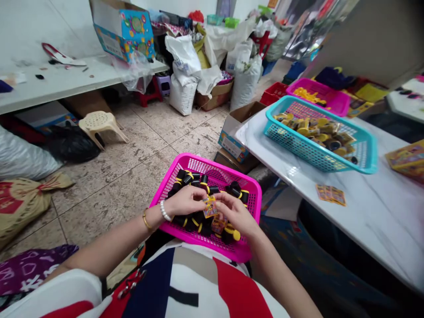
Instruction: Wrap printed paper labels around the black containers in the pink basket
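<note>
My left hand and my right hand meet over a pink basket. Their fingertips pinch a small yellow-orange printed label strip between them. A lower piece of the strip, or another label, hangs below the right fingers; I cannot tell which. Beneath the hands, the basket is full of small black cylinders with yellow bands. A yellow round-ended part lies near the basket's front, under my right hand. The fingers and label hide some of the pieces.
On the white table at right stand a turquoise basket of yellow-and-black pieces and a pink tray of yellow parts. Similar label strips lie near its edge. An open carton, a stool and white sacks occupy the floor.
</note>
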Available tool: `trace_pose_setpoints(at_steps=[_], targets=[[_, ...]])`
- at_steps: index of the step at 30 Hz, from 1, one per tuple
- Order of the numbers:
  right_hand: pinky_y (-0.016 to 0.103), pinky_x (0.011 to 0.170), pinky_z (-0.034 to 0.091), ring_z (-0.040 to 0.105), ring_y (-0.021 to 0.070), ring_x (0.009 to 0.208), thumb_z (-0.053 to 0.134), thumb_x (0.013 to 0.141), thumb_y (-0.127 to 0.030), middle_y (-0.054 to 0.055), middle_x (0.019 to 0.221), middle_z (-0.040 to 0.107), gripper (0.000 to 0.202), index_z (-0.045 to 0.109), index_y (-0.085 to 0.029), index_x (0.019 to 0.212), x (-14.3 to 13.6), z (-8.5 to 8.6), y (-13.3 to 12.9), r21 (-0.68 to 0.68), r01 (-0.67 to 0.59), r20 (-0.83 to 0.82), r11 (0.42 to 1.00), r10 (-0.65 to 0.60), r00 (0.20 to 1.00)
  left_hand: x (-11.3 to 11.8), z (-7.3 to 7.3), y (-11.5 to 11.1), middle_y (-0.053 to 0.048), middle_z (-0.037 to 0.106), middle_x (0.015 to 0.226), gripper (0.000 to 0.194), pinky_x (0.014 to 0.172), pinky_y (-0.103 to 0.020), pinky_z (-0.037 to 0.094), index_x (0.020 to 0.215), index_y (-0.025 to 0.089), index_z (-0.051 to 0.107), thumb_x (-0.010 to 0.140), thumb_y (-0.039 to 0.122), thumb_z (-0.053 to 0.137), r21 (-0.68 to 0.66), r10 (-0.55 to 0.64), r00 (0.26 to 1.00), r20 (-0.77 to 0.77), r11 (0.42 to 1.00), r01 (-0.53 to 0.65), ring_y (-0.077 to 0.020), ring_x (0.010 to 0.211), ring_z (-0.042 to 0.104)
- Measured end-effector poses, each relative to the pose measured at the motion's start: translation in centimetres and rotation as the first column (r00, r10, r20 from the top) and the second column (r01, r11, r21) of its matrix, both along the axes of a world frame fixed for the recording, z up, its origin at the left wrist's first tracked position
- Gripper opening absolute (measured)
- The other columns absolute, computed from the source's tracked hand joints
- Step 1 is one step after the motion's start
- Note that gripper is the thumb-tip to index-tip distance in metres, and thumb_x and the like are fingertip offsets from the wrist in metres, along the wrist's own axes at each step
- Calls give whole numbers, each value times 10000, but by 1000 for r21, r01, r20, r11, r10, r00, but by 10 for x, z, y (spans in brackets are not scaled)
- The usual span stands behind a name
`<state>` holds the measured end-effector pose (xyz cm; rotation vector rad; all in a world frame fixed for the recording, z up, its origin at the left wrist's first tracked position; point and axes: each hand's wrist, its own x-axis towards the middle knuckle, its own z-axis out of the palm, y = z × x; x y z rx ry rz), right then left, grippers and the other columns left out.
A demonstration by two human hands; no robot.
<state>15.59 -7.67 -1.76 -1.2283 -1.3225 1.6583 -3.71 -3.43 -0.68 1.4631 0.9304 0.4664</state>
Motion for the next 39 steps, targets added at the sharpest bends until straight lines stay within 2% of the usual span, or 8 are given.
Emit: trace_pose_setpoints(at_steps=[2,4,6,8,17,26,33,39], targets=[[196,435,351,469,83,448,600,837,-456,-47,555,556,301,590,-179,717,-4,-5,1,65,22,102,998,-28,994,4,0,2,24,541,606,76,527,-200,347,658,147,606,702,206,628,77,27,1000,2,997,-27,-94,578,466],[201,410,305,416,83,403,529,879,-490,-58,456,477,406,529,-185,611,-10,-12,0,145,169,172,975,-193,966,9,2,2,25,557,643,87,527,-195,365,737,152,602,731,234,632,92,211,975,67,972,-217,-90,574,481],[211,411,309,409,91,389,472,904,-519,-55,431,471,447,522,-189,606,-17,-19,-4,193,323,177,926,-357,917,13,6,-3,41,530,613,140,487,-190,355,789,163,577,780,296,618,39,405,904,138,910,-414,-80,518,459],[219,431,342,439,102,400,456,910,-529,-48,447,502,442,554,-189,646,-21,-22,-8,208,409,155,888,-443,883,15,11,-11,55,492,571,193,435,-186,317,789,167,565,821,356,590,-32,475,866,154,879,-476,-70,454,413],[220,486,375,486,106,469,509,908,-470,-41,512,522,380,583,-183,671,-19,-13,-17,292,412,151,863,-467,871,22,4,-38,-26,642,712,209,526,-194,398,835,155,722,835,330,607,236,465,882,77,851,-470,-95,573,505],[212,423,339,451,95,418,505,911,-472,-34,470,512,431,545,-175,603,-19,-16,-27,285,473,136,834,-523,841,25,11,-40,24,524,560,255,459,-186,339,814,120,695,820,364,621,38,489,866,105,868,-494,-71,487,430],[210,479,341,456,84,464,487,938,-362,-33,513,491,404,510,-179,578,-24,-22,-28,542,279,250,793,-469,847,23,17,-34,24,537,560,263,416,-177,289,798,111,714,741,367,696,-110,460,882,103,886,-450,-51,455,394],[216,503,366,495,94,479,414,964,-364,-23,530,530,426,520,-186,591,-21,-21,-15,556,106,346,825,-346,872,12,5,-24,59,466,402,293,348,-162,192,787,123,689,723,407,725,-356,346,937,51,883,-306,-37,338,344]])
